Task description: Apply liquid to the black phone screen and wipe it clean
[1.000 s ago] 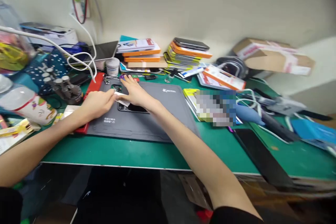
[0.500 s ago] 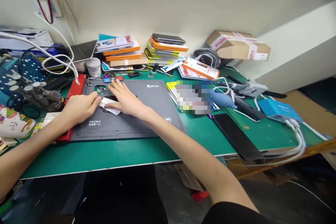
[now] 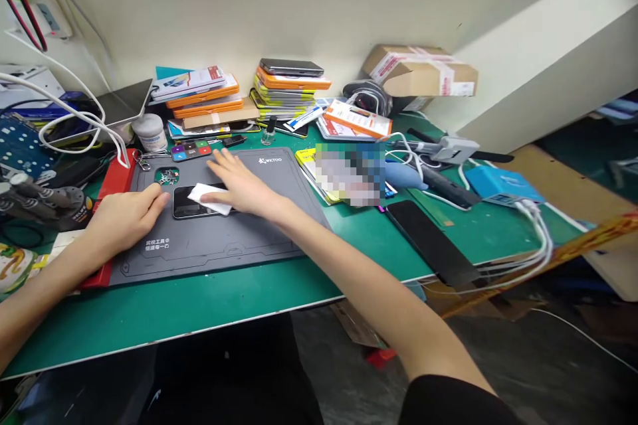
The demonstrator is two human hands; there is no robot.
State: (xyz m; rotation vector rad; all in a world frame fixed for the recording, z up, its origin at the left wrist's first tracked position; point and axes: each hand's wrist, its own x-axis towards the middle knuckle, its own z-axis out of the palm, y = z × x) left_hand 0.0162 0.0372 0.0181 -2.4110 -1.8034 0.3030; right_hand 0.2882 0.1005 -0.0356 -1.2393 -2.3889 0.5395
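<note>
On the grey work mat (image 3: 269,226) lies a phone (image 3: 180,204) with a dark glossy screen, partly covered by a folded white wipe (image 3: 219,207). My right hand (image 3: 249,189) presses the wipe onto the screen, its thumb across the wipe and its other fingers stretched beyond the phone's far side. The phone's right end is hidden under this hand. My left hand (image 3: 124,216) rests closed at the mat's left side, apart from the phone, with nothing visible in it. Beyond it, small metal parts (image 3: 168,176) sit in a recess of the mat.
Stacked boxes (image 3: 289,96) and a white jar (image 3: 149,133) stand along the wall. A small glass bottle (image 3: 268,134) is behind the mat. To the right lie a black slab (image 3: 428,239), a blue charger box (image 3: 503,184) and cables. Screwdrivers (image 3: 44,202) stand at left.
My right hand has slid the wipe to the right over the phone, uncovering its left end. My left hand has drawn away from the phone. The camera view has shifted to the right.
</note>
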